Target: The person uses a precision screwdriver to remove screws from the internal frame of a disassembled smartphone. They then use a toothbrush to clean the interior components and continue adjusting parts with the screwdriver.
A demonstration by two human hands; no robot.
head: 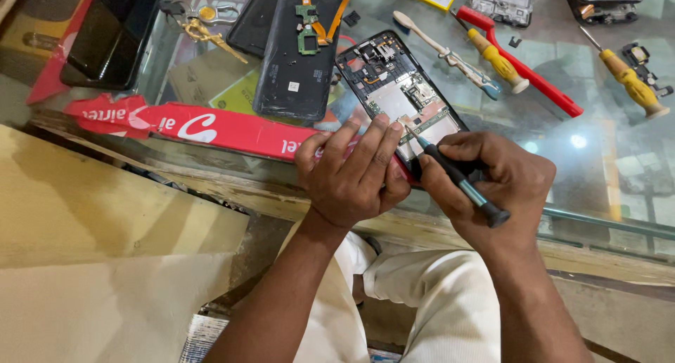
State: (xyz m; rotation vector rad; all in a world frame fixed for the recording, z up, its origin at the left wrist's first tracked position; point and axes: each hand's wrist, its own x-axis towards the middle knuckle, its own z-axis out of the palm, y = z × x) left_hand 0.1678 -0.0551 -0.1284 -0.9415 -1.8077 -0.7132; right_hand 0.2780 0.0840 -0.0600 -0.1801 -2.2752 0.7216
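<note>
An opened black phone (pixel 394 89) with its circuit boards bare lies on the glass counter (pixel 598 159), its near end at the counter's front edge. My left hand (pixel 351 173) presses down on that near end, fingers laid flat across it. My right hand (pixel 492 180) grips a thin dark screwdriver with a teal band (pixel 457 179); its tip touches the phone's lower board just right of my left fingertips.
A black back cover (pixel 295 61) with a green flex board on it lies left of the phone. Two yellow-handled screwdrivers (pixel 499 64) (pixel 633 85), a red tool (pixel 527 75), a pale spudger (pixel 439 50) and other phone parts sit further back. A red strip (pixel 211 127) lines the front edge.
</note>
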